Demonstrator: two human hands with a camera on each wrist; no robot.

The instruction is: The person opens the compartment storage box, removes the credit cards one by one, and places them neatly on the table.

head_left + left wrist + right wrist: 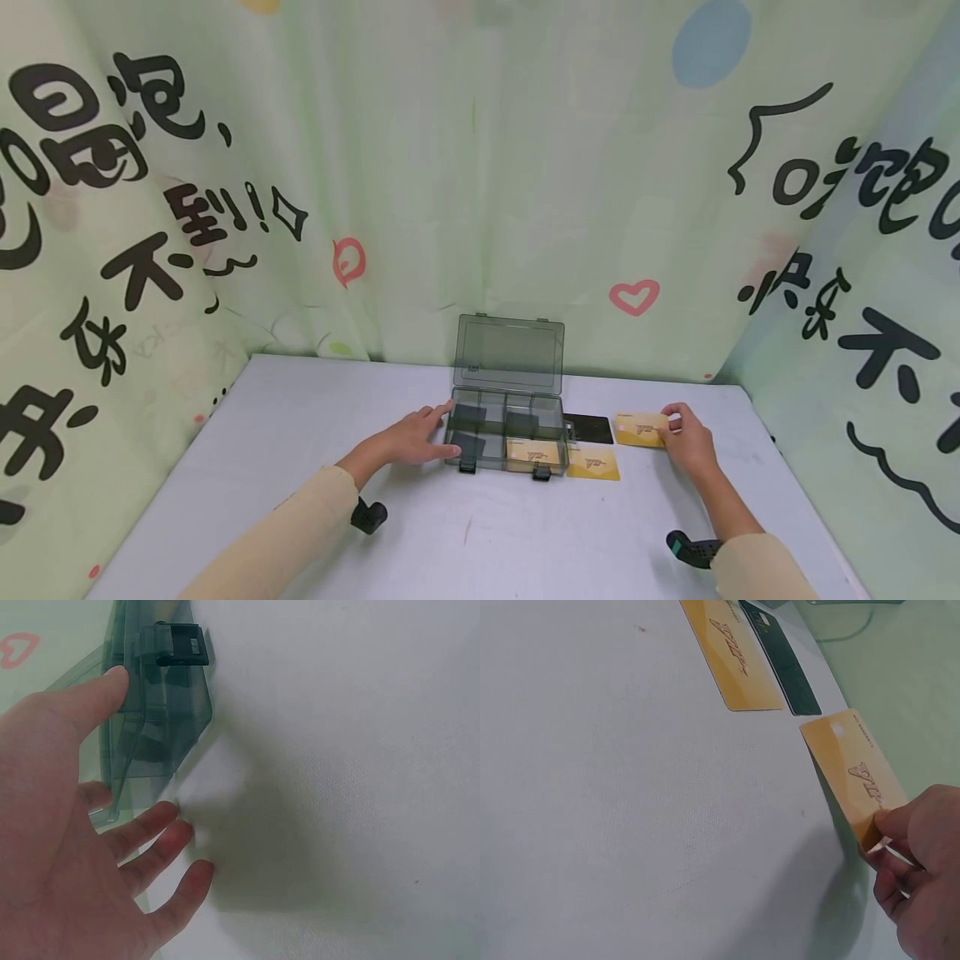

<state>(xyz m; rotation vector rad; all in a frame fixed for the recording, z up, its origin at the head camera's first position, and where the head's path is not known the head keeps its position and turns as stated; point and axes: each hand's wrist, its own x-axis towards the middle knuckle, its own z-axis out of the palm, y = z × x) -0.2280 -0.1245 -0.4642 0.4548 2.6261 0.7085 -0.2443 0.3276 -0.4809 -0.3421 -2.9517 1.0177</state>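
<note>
My right hand (688, 442) pinches the right end of a gold card (637, 430); in the right wrist view this gold card (847, 761) tilts off the white surface with a shadow below. My left hand (412, 437) rests at the left side of a grey see-through compartment box (487, 454), thumb at its front edge, the other fingers spread. The box's lid (510, 354) stands raised at the back. Inside, a gold card (532, 452) lies in the front right compartment, and dark pieces (468, 446) lie in the left ones.
Just right of the box lie another gold card (594, 463) and a black card (588, 429). The white table (525, 542) ends at a printed curtain (487, 208) behind and at both sides. A dark band (693, 550) is on the right wrist.
</note>
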